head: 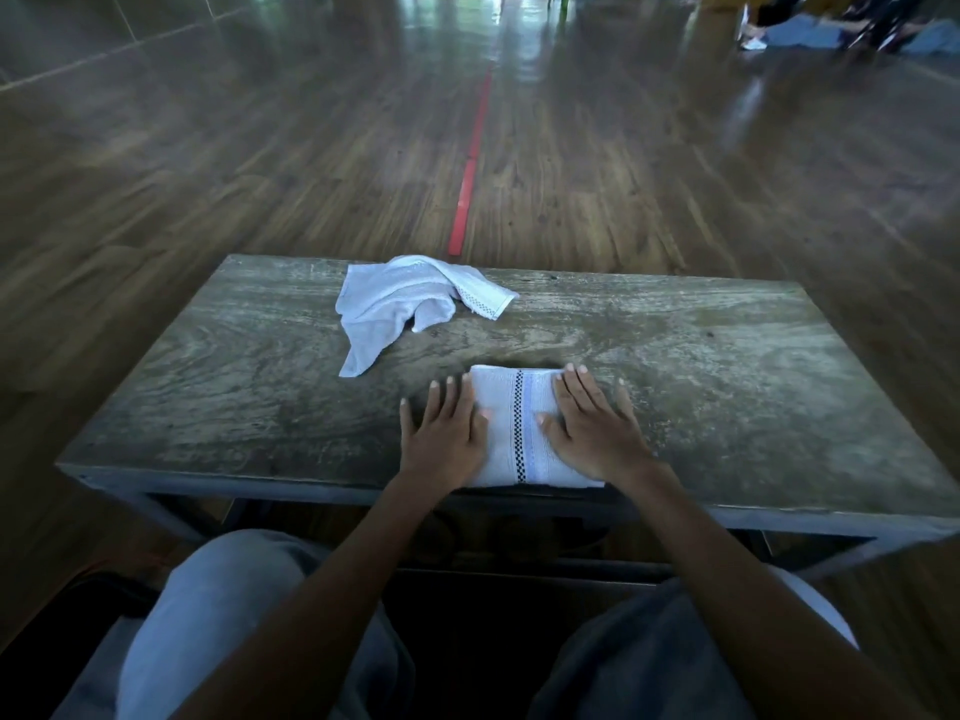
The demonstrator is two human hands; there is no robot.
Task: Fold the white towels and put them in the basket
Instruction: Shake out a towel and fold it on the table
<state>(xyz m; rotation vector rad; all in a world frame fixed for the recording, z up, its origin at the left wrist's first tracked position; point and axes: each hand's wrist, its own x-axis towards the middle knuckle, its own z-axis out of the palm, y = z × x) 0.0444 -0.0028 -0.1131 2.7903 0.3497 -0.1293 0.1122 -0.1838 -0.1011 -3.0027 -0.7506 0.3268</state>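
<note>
Fingers (451,400) straight, spread: left hand (441,439), right hand (597,433) flat on folded white towel (504,454), black checkered stripe (518,423) centred.

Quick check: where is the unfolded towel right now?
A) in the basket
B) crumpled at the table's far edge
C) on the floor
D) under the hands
B: the crumpled towel lies at the far edge of the table, apart from the folded towel under the left hand and right hand.
</note>
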